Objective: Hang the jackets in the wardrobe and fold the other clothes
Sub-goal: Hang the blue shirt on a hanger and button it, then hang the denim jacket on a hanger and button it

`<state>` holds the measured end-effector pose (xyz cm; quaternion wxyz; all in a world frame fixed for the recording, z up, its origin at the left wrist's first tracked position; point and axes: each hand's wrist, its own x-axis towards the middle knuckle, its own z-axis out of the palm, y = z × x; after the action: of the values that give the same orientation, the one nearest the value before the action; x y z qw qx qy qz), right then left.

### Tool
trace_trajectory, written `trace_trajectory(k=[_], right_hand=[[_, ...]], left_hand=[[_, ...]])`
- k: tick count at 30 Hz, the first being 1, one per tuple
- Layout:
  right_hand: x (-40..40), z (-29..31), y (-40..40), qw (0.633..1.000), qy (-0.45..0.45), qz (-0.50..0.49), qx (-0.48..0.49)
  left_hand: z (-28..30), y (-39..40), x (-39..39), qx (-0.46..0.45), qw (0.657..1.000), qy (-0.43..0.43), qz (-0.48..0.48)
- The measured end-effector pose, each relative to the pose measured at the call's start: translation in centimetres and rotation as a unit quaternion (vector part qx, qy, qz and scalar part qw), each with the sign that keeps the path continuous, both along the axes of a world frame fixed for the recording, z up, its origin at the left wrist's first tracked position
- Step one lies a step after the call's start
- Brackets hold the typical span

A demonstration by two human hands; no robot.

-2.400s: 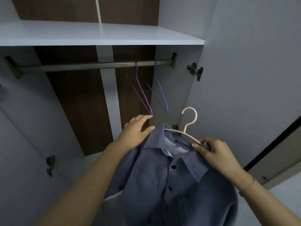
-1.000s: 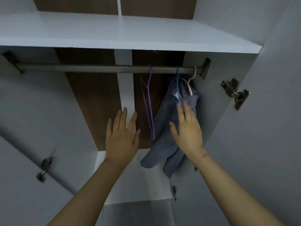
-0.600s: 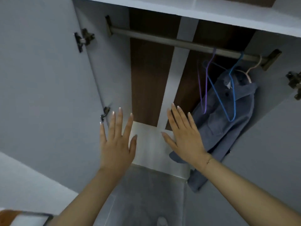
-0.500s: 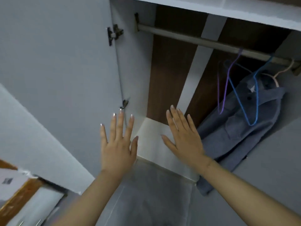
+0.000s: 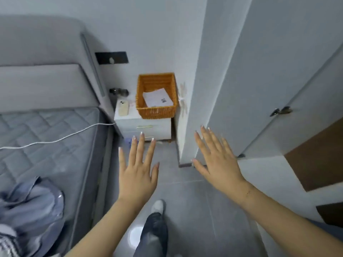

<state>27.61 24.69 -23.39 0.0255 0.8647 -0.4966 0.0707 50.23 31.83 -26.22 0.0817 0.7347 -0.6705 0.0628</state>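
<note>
- While both hands hold nothing, crumpled blue-grey clothes [image 5: 31, 206] lie on the quilted grey bed [image 5: 46, 141], lower left.
- Woven orange basket [image 5: 156, 95], square, on white nightstand [image 5: 143, 125]; holds a white paper [image 5: 157, 98].
- Left hand [image 5: 138, 175]: fingers straight, spread, over the tiled floor.
- Right hand [image 5: 219, 164]: fingers spread, before the smooth white wardrobe door [image 5: 269, 80].

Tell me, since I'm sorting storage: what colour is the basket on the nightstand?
Orange woven wicker basket, seen clearly in the head view.
</note>
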Motion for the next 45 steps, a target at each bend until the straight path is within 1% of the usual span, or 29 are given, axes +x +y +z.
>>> trace_trajectory(k=[3, 5, 8, 11, 14, 17, 20, 24, 29, 34, 36, 39, 43, 45], right_hand=[[5.3, -1.1, 2.8, 0.996, 0.007, 0.091, 0.023], [9.3, -1.7, 4.7, 0.988, 0.021, 0.151, 0.029], [15.9, -1.8, 7.9, 0.971, 0.028, 0.233, 0.036], [22.9, -1.5, 11.0, 0.951, 0.028, 0.305, 0.038], [30.3, -1.6, 14.4, 0.929, 0.032, 0.365, 0.043], [37.6, -2.9, 17.6, 0.908, 0.049, 0.414, 0.038], [45.3, -5.4, 21.1, 0.893, 0.051, 0.442, 0.063], [55.6, -9.2, 25.5, 0.873, 0.079, 0.471, 0.099], [64.2, -14.0, 26.5, 0.872, 0.113, 0.461, 0.124], [70.5, -19.1, 22.5, 0.867, 0.158, 0.449, 0.150], [73.6, -21.5, 20.4, 0.858, 0.186, 0.449, 0.168], [79.4, -25.4, 17.3, 0.840, 0.215, 0.444, 0.226], [88.7, -31.9, 14.8, 0.824, 0.187, 0.438, 0.307], [92.6, -35.6, 14.8, 0.811, 0.214, 0.423, 0.344]], left_hand=[[-0.8, 6.9, 3.7, 0.014, 0.995, 0.008, 0.101], [-1.0, 11.1, 6.0, 0.017, 0.985, 0.019, 0.169], [-0.7, 17.1, 9.8, 0.013, 0.963, 0.042, 0.267], [-0.4, 22.8, 13.6, 0.012, 0.937, 0.064, 0.344], [-0.7, 28.0, 17.9, 0.016, 0.912, 0.080, 0.401], [-1.9, 32.5, 22.5, 0.027, 0.886, 0.102, 0.451], [-3.9, 36.6, 28.3, 0.038, 0.864, 0.123, 0.486], [-7.1, 40.9, 36.8, 0.050, 0.833, 0.165, 0.526], [-11.6, 41.6, 45.8, 0.088, 0.823, 0.197, 0.526], [-15.9, 37.9, 53.4, 0.115, 0.818, 0.225, 0.517], [-17.8, 36.3, 56.2, 0.128, 0.807, 0.239, 0.525], [-20.6, 34.0, 59.8, 0.136, 0.789, 0.256, 0.542], [-24.2, 30.7, 64.5, 0.101, 0.754, 0.302, 0.574], [-26.0, 29.3, 66.5, 0.080, 0.737, 0.327, 0.585]])
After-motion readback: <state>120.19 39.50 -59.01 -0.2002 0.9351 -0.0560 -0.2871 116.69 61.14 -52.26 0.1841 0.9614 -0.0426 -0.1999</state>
